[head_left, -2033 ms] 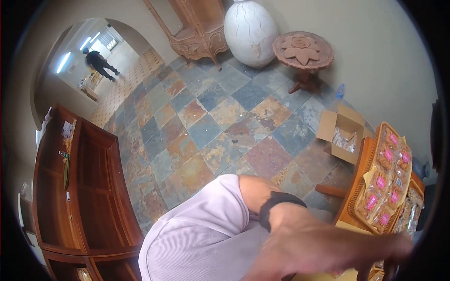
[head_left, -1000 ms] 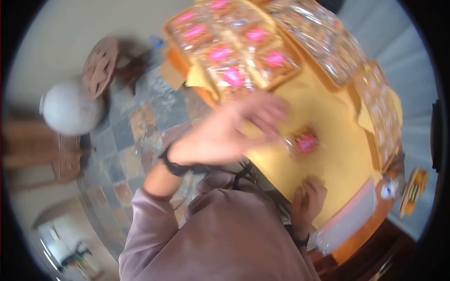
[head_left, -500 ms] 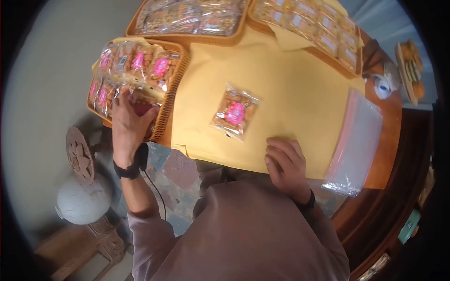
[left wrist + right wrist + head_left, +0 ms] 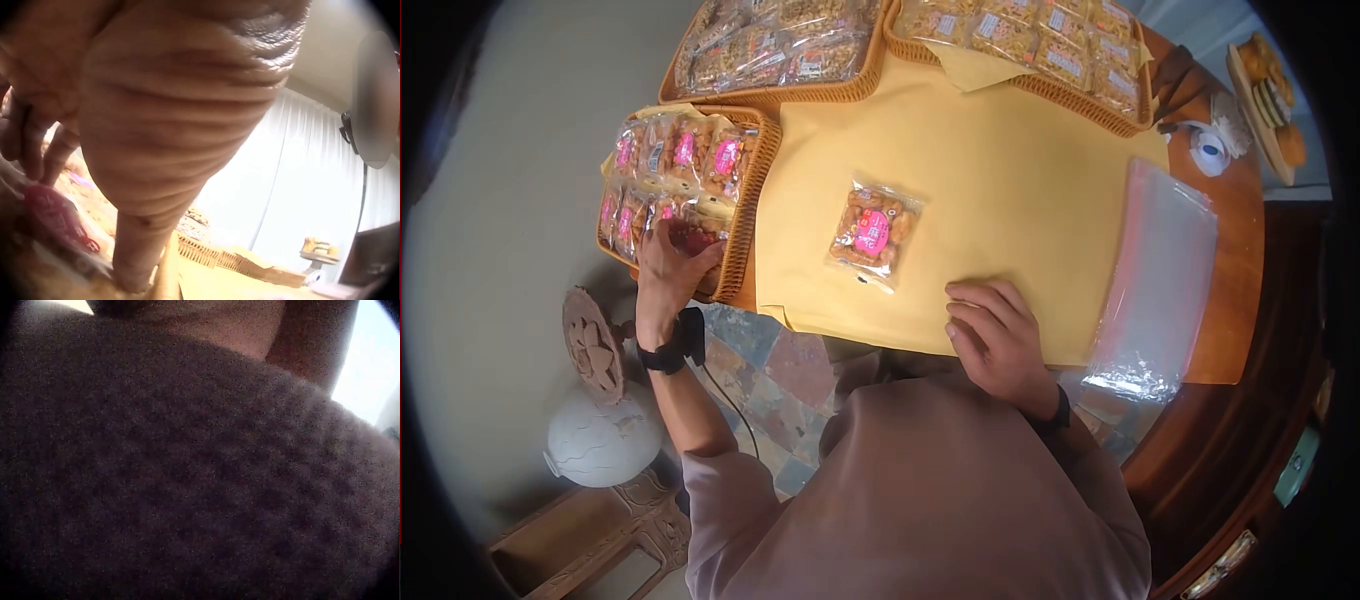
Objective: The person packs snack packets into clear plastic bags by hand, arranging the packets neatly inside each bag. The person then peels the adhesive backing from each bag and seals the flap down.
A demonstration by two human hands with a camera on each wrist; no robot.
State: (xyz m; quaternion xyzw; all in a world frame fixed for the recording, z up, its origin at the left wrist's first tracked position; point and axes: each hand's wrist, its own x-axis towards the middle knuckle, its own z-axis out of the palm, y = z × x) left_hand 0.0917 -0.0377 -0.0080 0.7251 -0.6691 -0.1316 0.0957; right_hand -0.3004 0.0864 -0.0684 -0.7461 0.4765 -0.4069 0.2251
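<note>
My left hand (image 4: 668, 262) reaches into the near-left wicker basket (image 4: 758, 190), where clear packets of brown fried snacks with pink labels lie in rows. Its thumb and fingers curl about one snack packet (image 4: 698, 238) at the basket's front corner. In the left wrist view, the packet's pink label (image 4: 59, 215) shows between the fingers and the thumb. Another such packet (image 4: 872, 235) lies flat on the yellow cloth (image 4: 990, 200). To the right of it, my right hand (image 4: 1003, 345) rests at the cloth's front edge, fingers loosely bent and holding nothing. A sleeve fills most of the right wrist view.
Two more wicker baskets of packaged snacks, one at back left (image 4: 775, 92) and one at back right (image 4: 1090, 108), stand along the table's far side. Clear plastic bags (image 4: 1155, 290) lie at the right, near a white-and-blue object (image 4: 1208, 150). A dark wooden shelf (image 4: 1200, 480) stands front right.
The head view has swung from the room to the table. My left hand has travelled from over the table into the basket and stays at its packet. The right hand keeps its place.
</note>
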